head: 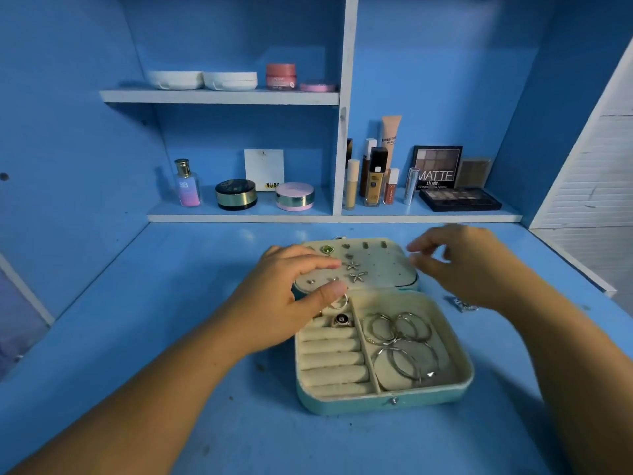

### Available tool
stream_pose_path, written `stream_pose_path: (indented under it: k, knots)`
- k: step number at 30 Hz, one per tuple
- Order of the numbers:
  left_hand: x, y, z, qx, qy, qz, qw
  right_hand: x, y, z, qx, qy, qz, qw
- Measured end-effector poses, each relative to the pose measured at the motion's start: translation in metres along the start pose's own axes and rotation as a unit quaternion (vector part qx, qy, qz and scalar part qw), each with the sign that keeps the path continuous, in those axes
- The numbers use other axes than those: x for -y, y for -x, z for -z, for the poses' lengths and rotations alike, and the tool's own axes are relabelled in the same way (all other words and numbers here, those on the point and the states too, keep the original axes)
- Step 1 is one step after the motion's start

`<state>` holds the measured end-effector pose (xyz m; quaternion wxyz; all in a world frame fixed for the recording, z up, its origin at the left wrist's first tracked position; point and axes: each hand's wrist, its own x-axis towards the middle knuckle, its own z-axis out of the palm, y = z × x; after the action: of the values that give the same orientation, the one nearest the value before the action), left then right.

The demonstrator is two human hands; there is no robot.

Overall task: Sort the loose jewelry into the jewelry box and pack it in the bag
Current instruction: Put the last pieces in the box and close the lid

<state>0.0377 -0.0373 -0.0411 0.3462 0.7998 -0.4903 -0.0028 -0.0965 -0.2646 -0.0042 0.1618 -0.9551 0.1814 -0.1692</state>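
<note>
On the shelf at far left stands a perfume bottle point(187, 183), and below it the blue surface point(171, 303) carries the rest. The left hand point(284, 296) reaches in from the lower left with its grip open: the fingers lie stretched flat on the left part of the open lid point(387, 269), and the thumb rests over a silver ring point(340, 302) at the top of the ring rolls. The jewelry box point(383, 402) sits in the middle of the surface, lid folded back flat. A green stone point(327, 249) and two star earrings point(352, 266) are pinned on the lid. A dark-stone ring point(342, 319) sits in the rolls, and several hoops point(397, 329) lie in the right compartment. The right hand point(469, 265), blurred, hovers by the lid's right edge, grip open, fingers loosely bent, thumb and forefinger apart with nothing seen between them. Just beneath its wrist a small sparkly piece point(463, 305) lies loose on the surface beside the box
</note>
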Motion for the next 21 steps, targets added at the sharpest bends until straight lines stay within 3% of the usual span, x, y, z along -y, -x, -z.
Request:
stream_pose_path:
  k: [4,8,21]
  knots:
    - [0.001,-0.004,-0.009,-0.024,0.031,0.006,0.999,-0.041,0.005,0.016,0.07,0.071,-0.107,0.989]
    - [0.002,-0.004,-0.008,-0.03,0.037,0.001,0.999,-0.048,0.005,0.017,0.143,0.079,-0.154,0.974]
    - [-0.005,-0.001,0.002,-0.065,0.078,-0.038,0.994,-0.032,-0.009,-0.006,0.046,0.068,-0.174,0.981]
